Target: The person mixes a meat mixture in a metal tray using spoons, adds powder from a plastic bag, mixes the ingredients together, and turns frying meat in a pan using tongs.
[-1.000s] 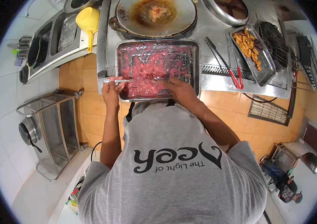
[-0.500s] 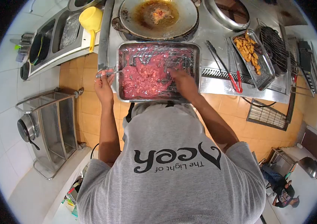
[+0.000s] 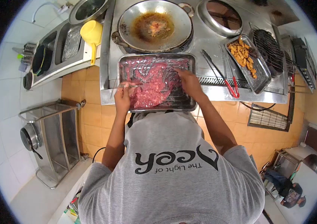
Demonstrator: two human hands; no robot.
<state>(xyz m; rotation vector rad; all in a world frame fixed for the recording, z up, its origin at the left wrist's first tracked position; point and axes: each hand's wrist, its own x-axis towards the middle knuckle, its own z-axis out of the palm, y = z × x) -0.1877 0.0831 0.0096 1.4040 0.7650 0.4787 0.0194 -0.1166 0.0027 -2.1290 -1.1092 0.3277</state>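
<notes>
A rectangular metal tray (image 3: 157,108) holds wet, reddish-pink raw meat (image 3: 149,93), heaped mostly on its left and middle. Over the tray's left side, my left hand (image 3: 124,95) is closed round a thin metal utensil (image 3: 133,86) whose end reaches the meat. My right hand (image 3: 190,83) is at the tray's right side, fingers bent together and pointing at the meat's upper right edge. Whatever lies between those fingers is too small to make out.
Behind the tray sits a wok (image 3: 154,28) with oil. To the right lie red-handled tongs (image 3: 218,72) and a tray of fried pieces (image 3: 257,83), beside a wire grill (image 3: 268,50). A yellow dipper (image 3: 91,33) is at the left. Another person (image 3: 291,192) appears at the lower right.
My left hand has moved right, from outside the tray's left edge to over it, with the utensil. The meat's shape has changed. The whole view has shifted, the stove now lower in frame.
</notes>
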